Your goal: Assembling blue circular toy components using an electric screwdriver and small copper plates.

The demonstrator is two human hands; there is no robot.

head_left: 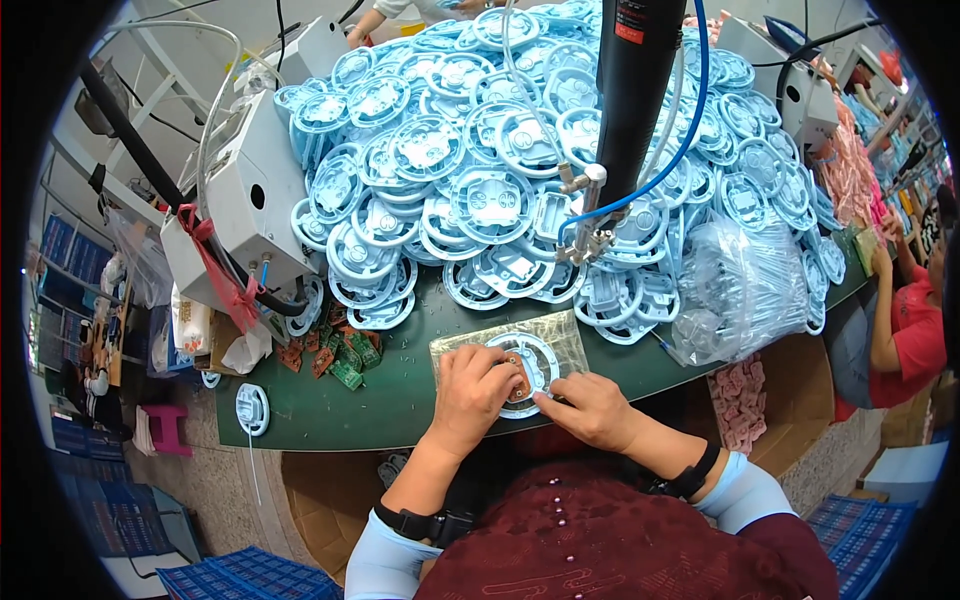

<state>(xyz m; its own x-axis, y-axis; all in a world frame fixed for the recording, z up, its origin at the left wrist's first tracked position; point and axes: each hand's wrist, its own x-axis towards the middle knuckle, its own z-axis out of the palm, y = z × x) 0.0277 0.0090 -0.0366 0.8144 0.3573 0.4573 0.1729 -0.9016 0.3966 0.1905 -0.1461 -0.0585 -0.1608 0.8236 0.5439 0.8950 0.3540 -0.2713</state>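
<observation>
A light blue round plastic housing (548,352) lies on a yellowish mat (568,335) at the table's near edge. Inside its ring sits a small orange-brown circuit board (519,378). My left hand (470,388) is closed over the left side, fingertips on the board. From the right, my right hand (592,408) has its thumb and curled fingers at the lower right rim of the housing. The fingers cover part of the ring, and anything small between the right fingertips is hidden.
A big heap of blue housings (490,200) covers the back. A black electric screwdriver (632,100) hangs above. Green and orange circuit boards (347,374) lie left. A plastic bag (740,285) sits right, near a co-worker in red (915,335). A grey machine box (255,195) stands left.
</observation>
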